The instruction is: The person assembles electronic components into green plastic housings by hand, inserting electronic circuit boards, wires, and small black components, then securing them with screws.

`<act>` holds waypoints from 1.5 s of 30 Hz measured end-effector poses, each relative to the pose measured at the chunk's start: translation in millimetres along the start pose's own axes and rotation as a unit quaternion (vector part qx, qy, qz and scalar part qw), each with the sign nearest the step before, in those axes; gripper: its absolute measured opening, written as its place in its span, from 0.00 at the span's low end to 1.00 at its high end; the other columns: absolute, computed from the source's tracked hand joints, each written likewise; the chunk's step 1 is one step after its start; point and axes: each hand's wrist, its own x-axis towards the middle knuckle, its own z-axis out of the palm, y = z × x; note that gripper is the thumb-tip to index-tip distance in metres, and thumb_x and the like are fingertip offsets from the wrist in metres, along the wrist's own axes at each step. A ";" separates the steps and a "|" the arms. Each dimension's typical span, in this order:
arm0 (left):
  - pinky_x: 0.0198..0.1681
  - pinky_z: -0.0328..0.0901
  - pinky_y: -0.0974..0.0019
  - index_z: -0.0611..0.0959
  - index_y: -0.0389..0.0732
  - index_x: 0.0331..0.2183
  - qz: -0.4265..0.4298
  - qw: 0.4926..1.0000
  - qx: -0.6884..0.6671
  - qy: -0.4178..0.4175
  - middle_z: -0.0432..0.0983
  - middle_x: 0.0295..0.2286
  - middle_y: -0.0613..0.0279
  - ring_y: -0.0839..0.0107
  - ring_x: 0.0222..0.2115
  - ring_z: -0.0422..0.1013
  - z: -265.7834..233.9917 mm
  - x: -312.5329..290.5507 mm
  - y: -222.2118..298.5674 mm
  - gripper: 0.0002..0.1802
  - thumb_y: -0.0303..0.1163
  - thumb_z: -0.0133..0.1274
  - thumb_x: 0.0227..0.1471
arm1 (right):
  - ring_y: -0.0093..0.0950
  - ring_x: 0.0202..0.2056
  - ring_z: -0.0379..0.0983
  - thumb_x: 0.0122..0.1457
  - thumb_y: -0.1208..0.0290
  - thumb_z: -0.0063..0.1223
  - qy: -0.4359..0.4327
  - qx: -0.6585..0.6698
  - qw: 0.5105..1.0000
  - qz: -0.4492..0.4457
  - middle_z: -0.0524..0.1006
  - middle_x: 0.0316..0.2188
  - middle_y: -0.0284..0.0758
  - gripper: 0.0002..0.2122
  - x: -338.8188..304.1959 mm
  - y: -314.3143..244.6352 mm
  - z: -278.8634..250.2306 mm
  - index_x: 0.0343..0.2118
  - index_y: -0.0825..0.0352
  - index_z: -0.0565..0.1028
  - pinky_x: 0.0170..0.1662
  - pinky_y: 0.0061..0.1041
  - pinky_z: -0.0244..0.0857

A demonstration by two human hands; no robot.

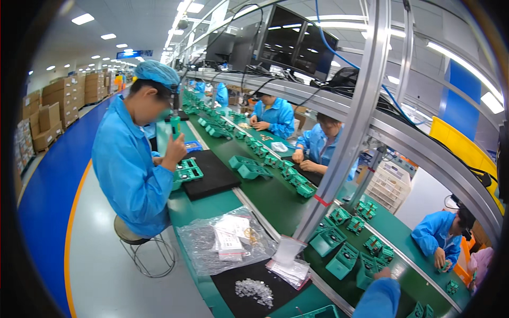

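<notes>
My right hand [383, 273] reaches over the belt from the lower edge, in a blue sleeve. Its fingers are closed at the rim of an open green plastic housing [366, 276]; the grip is partly hidden. Two similar housings, one with a round dark part [343, 256], stand just left of it on the belt. My left hand is out of view. At the lower edge, another green housing [319, 312] is partly cut off. Beside it, a pile of small clear plastic pieces [254, 291] lies on a black mat [228, 286].
Clear bags with papers [228, 238] and small packets [290, 265] lie on the bench. A metal post [344, 127] rises beside the belt [275, 191]. A co-worker [132, 153] at the left holds a green tool over a housing. Other co-workers sit across the belt.
</notes>
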 end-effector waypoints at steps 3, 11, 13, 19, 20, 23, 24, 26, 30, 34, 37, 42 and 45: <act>0.33 0.57 0.62 0.79 0.41 0.31 0.027 0.999 0.018 0.029 0.70 0.30 0.59 0.60 0.28 0.64 3.1 -2.6 2.3 0.07 0.29 0.52 0.46 | 0.47 0.38 0.70 0.39 0.73 0.54 0.027 0.052 0.996 -0.074 0.73 0.32 0.51 0.13 -23.8 46.4 -21.3 0.30 0.72 0.71 0.40 0.41 0.63; 0.43 0.59 0.56 0.78 0.52 0.42 0.144 0.949 0.237 -0.146 0.68 0.45 0.55 0.51 0.41 0.64 1.8 11.7 3.1 0.20 0.39 0.56 0.42 | 0.33 0.32 0.71 0.34 0.83 0.48 -0.079 0.054 0.875 -0.475 0.75 0.25 0.30 0.13 -222.1 72.3 -129.9 0.24 0.59 0.75 0.41 0.33 0.58; 0.46 0.58 0.52 0.74 0.58 0.47 0.083 0.955 0.236 -0.160 0.60 0.52 0.54 0.43 0.45 0.60 3.7 3.4 4.0 0.24 0.43 0.54 0.43 | 0.26 0.40 0.69 0.36 0.76 0.52 -0.151 -0.079 0.807 -0.565 0.73 0.34 0.26 0.16 -255.6 59.2 -136.6 0.33 0.56 0.71 0.44 0.34 0.58; 0.49 0.54 0.48 0.73 0.54 0.49 0.035 0.948 0.257 -0.184 0.58 0.53 0.50 0.41 0.48 0.56 17.6 -1.0 8.6 0.29 0.46 0.55 0.42 | 0.24 0.37 0.67 0.46 0.72 0.46 -0.124 -0.084 0.753 -0.641 0.67 0.27 0.28 0.07 -252.1 39.4 -85.6 0.31 0.58 0.68 0.41 0.31 0.59; 0.49 0.54 0.48 0.73 0.54 0.49 0.040 0.948 0.254 -0.187 0.58 0.53 0.50 0.41 0.48 0.56 21.6 -1.0 10.6 0.29 0.46 0.55 0.42 | 0.24 0.39 0.66 0.46 0.72 0.46 -0.124 -0.082 0.750 -0.644 0.68 0.29 0.28 0.07 -244.9 31.7 -82.6 0.31 0.58 0.68 0.41 0.30 0.59; 0.48 0.53 0.42 0.72 0.49 0.50 -0.001 0.951 0.268 -0.153 0.54 0.53 0.42 0.35 0.49 0.53 22.3 -3.6 19.1 0.33 0.51 0.56 0.41 | 0.25 0.44 0.65 0.46 0.72 0.49 -0.057 -0.078 0.730 -0.676 0.70 0.37 0.27 0.10 -233.6 16.8 -70.9 0.34 0.58 0.69 0.44 0.34 0.58; 0.49 0.51 0.40 0.72 0.47 0.50 -0.013 0.948 0.277 -0.157 0.53 0.53 0.39 0.32 0.50 0.50 22.9 -2.7 17.5 0.35 0.52 0.56 0.40 | 0.25 0.44 0.65 0.46 0.72 0.49 -0.052 -0.078 0.730 -0.677 0.70 0.37 0.27 0.10 -230.0 10.1 -69.8 0.34 0.58 0.69 0.44 0.34 0.58; 0.51 0.48 0.37 0.72 0.44 0.50 -0.027 0.943 0.287 -0.164 0.51 0.53 0.36 0.28 0.51 0.47 22.1 -0.7 10.7 0.39 0.54 0.58 0.37 | 0.29 0.43 0.68 0.43 0.75 0.52 -0.087 -0.014 0.721 -0.687 0.73 0.35 0.30 0.11 -222.1 -4.7 -68.0 0.33 0.60 0.71 0.42 0.33 0.61; 0.52 0.47 0.38 0.74 0.45 0.47 -0.065 0.944 0.277 -0.165 0.52 0.53 0.38 0.31 0.52 0.46 18.0 -1.3 7.1 0.36 0.52 0.60 0.35 | 0.35 0.30 0.73 0.41 0.79 0.46 -0.236 0.195 0.750 -0.587 0.76 0.25 0.37 0.08 -192.0 -51.8 -82.6 0.26 0.63 0.76 0.33 0.31 0.66; 0.54 0.47 0.41 0.70 0.50 0.50 -0.069 0.971 0.198 -0.117 0.52 0.54 0.46 0.36 0.54 0.46 17.2 5.1 13.1 0.38 0.39 0.63 0.33 | 0.40 0.31 0.74 0.51 0.64 0.48 -0.054 0.227 0.925 -0.300 0.77 0.28 0.43 0.12 -114.3 -128.5 -58.7 0.30 0.69 0.76 0.36 0.34 0.67; 0.55 0.47 0.42 0.71 0.50 0.50 -0.088 0.969 0.200 -0.115 0.52 0.53 0.46 0.37 0.53 0.46 11.3 3.0 11.8 0.37 0.38 0.63 0.33 | 0.45 0.37 0.73 0.52 0.55 0.48 -0.080 0.073 0.982 -0.157 0.76 0.34 0.47 0.21 -78.1 -180.6 -13.8 0.34 0.72 0.75 0.41 0.38 0.66; 0.55 0.46 0.43 0.71 0.50 0.49 -0.074 0.970 0.196 -0.125 0.53 0.53 0.46 0.38 0.54 0.46 14.9 0.2 2.8 0.37 0.40 0.63 0.32 | 0.45 0.40 0.72 0.47 0.59 0.54 -0.099 0.053 0.987 -0.119 0.75 0.36 0.50 0.20 -36.8 -167.4 35.7 0.35 0.72 0.75 0.44 0.38 0.66; 0.55 0.47 0.44 0.70 0.49 0.50 -0.079 0.971 0.187 -0.128 0.52 0.54 0.46 0.40 0.54 0.46 12.0 -0.4 7.0 0.38 0.40 0.63 0.33 | 0.44 0.39 0.73 0.43 0.63 0.57 -0.068 0.038 0.990 -0.121 0.76 0.34 0.50 0.17 -25.2 -131.1 18.6 0.33 0.72 0.76 0.42 0.36 0.66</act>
